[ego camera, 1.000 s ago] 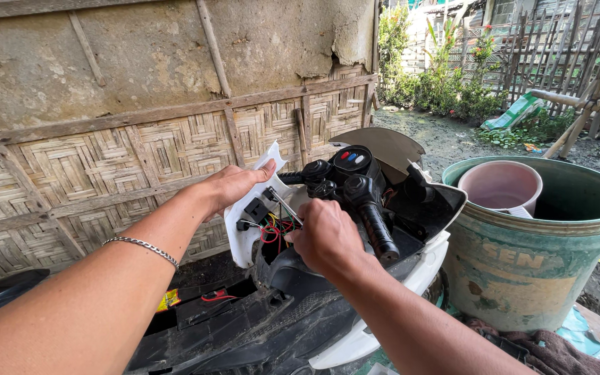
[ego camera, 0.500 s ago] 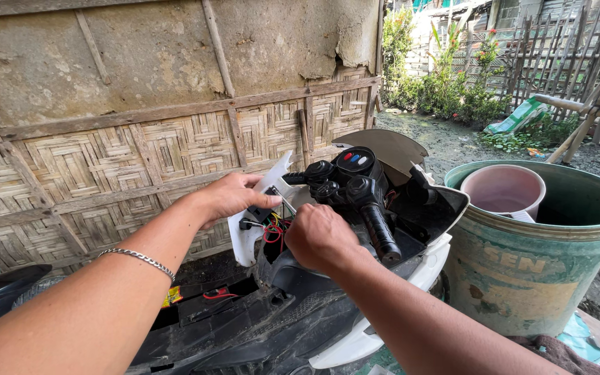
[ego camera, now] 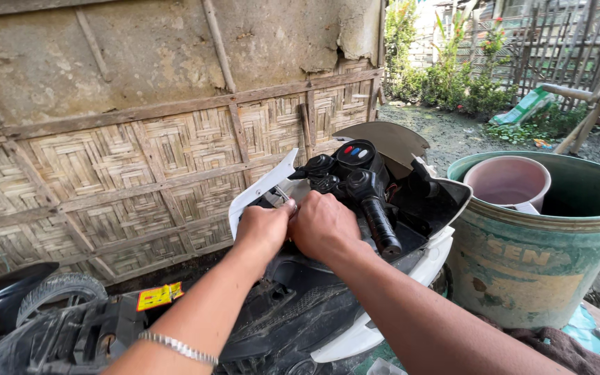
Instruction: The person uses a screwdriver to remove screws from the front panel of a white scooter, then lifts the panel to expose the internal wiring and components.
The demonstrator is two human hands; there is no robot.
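Together both hands [ego camera: 296, 226] grip the rightward-lying scooter [ego camera: 355, 208].

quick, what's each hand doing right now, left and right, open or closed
Left hand: closed, fingers curled at the white panel edge of the scooter; grip contents hidden.
Right hand: closed into a fist beside it; contents cannot be told.

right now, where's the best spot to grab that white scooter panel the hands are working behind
Probably the free top edge of the white panel, taken from the woven-wall side with fingers hooked over the rim. It is a thin curved shell standing nearly upright, and that outer edge is bare. The left hand and right hand already crowd the inner side, next to the black handlebar grip.
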